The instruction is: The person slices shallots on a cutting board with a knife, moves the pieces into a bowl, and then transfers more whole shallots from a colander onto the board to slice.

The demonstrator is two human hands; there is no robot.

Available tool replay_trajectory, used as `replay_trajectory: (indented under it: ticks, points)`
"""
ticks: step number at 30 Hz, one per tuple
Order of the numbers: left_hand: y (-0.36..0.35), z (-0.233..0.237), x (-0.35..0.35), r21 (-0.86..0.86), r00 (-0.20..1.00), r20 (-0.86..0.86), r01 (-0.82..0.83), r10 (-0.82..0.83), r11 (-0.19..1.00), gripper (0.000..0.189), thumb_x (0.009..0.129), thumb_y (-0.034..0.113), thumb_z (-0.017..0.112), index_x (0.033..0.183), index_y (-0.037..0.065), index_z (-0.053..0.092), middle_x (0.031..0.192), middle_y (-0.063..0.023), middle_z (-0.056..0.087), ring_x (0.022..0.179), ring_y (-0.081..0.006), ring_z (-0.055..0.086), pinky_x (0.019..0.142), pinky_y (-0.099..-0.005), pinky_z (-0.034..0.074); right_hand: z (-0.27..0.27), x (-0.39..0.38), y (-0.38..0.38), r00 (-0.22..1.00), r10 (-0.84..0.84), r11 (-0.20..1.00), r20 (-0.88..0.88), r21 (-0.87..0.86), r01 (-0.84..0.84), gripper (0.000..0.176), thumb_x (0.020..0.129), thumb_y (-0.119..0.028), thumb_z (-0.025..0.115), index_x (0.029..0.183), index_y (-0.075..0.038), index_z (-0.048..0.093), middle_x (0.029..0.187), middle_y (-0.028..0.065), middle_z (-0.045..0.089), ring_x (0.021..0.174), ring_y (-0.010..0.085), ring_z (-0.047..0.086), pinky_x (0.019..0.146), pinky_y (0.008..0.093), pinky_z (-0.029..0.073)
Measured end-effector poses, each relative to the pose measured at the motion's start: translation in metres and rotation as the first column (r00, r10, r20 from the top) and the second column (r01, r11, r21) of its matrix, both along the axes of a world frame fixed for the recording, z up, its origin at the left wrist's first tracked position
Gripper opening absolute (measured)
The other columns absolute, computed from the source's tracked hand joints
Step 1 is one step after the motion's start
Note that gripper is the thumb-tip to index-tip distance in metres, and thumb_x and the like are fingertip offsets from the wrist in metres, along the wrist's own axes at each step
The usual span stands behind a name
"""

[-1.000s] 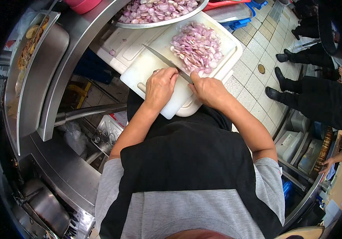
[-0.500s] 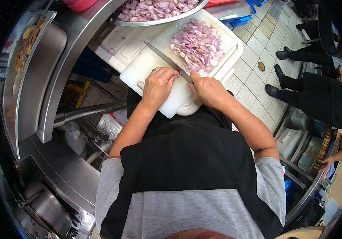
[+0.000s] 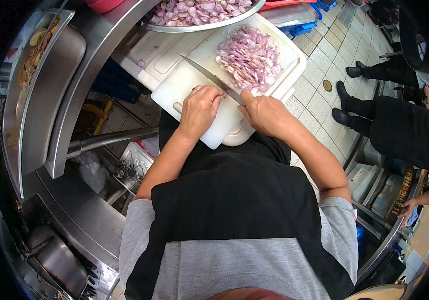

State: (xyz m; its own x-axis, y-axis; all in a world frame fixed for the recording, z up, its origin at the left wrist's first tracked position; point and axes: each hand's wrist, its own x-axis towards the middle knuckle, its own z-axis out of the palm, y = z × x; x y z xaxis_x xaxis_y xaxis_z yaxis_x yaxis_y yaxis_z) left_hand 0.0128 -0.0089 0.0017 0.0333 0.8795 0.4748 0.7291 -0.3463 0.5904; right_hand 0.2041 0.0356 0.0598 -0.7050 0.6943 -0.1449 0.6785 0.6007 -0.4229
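Observation:
My right hand is closed round the handle of a kitchen knife, its long blade slanting up and left over the white cutting board. Beside the blade, my left hand has its fingers pinched together on a small piece of shallot, mostly hidden by fingertips and blade. Beyond the knife lies a heap of sliced shallots, pale pink and purple, on the board's far right part. A large metal bowl filled with more slices stands at the top.
The board rests on a white plastic lid with stray bits on it. A steel counter edge curves along the left, with a food tray beyond. On the right, other people in dark clothing stand on the tiled floor.
The knife and my right hand have shifted very slightly. My left hand keeps its pinch beside the blade, and the shallot heap looks the same. A person on the right has moved a foot.

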Motion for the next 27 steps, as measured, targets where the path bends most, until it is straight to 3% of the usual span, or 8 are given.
replay_trajectory:
  ticks: [2,3,6,8,14,27]
  points:
    - [-0.001,-0.001,0.001,0.014,1.000,0.009,-0.014,0.014,1.000,0.010,0.078,0.001,0.071,0.084,0.002,0.064,0.083,-0.0117,0.067,0.080,-0.0306,0.064,0.075,-0.0394,0.051,0.025,0.001,-0.003,0.986,0.038,0.998,0.164,-0.061,-0.028,0.027,0.096,-0.024,0.053,0.101,0.002,0.046,0.073,0.0237,0.066,0.073,0.0416,0.067,0.064,0.0515,0.053]
    - [-0.001,-0.002,0.000,0.012,1.000,0.012,-0.016,0.016,1.000,0.010,0.078,0.001,0.071,0.084,0.002,0.064,0.083,-0.0117,0.067,0.080,-0.0306,0.064,0.075,-0.0394,0.051,0.020,0.000,-0.005,0.985,0.040,0.998,0.166,-0.062,-0.030,0.027,0.096,-0.024,0.053,0.101,0.002,0.046,0.073,0.0237,0.066,0.073,0.0416,0.067,0.064,0.0515,0.053]
    - [0.000,-0.001,0.000,0.020,1.000,0.008,-0.015,0.014,1.000,0.009,0.078,0.001,0.070,0.084,0.002,0.064,0.083,-0.0117,0.067,0.080,-0.0307,0.064,0.075,-0.0396,0.051,-0.009,-0.002,-0.010,0.991,-0.026,0.998,0.130,-0.061,0.034,0.027,0.095,-0.024,0.054,0.101,0.002,0.046,0.074,0.0245,0.066,0.074,0.0422,0.067,0.065,0.0517,0.053]
    - [-0.001,0.000,0.001,0.003,1.000,0.030,-0.008,0.008,1.000,0.009,0.078,0.000,0.070,0.083,0.003,0.063,0.083,-0.0117,0.067,0.080,-0.0306,0.064,0.075,-0.0396,0.051,-0.026,-0.002,-0.006,0.997,-0.052,0.998,-0.052,-0.024,0.051,0.029,0.095,-0.024,0.055,0.098,0.002,0.044,0.069,0.0255,0.063,0.070,0.0456,0.063,0.062,0.0542,0.049]
    - [-0.001,-0.004,0.001,0.017,1.000,0.013,-0.024,0.024,1.000,0.009,0.077,0.001,0.070,0.082,0.003,0.062,0.082,-0.0108,0.066,0.079,-0.0298,0.064,0.075,-0.0392,0.051,0.024,0.004,-0.003,0.995,0.024,0.996,0.095,-0.087,-0.016,0.028,0.095,-0.023,0.056,0.096,0.003,0.045,0.069,0.0265,0.062,0.071,0.0460,0.063,0.064,0.0540,0.049]
    - [-0.001,-0.002,0.001,0.011,0.999,0.001,-0.033,0.033,0.999,0.009,0.077,0.002,0.070,0.082,0.003,0.063,0.081,-0.0111,0.066,0.078,-0.0298,0.064,0.074,-0.0387,0.051,0.006,0.007,-0.013,0.999,0.001,0.998,0.054,-0.059,0.002,0.027,0.095,-0.022,0.055,0.096,0.003,0.045,0.066,0.0253,0.062,0.067,0.0455,0.063,0.061,0.0537,0.050]
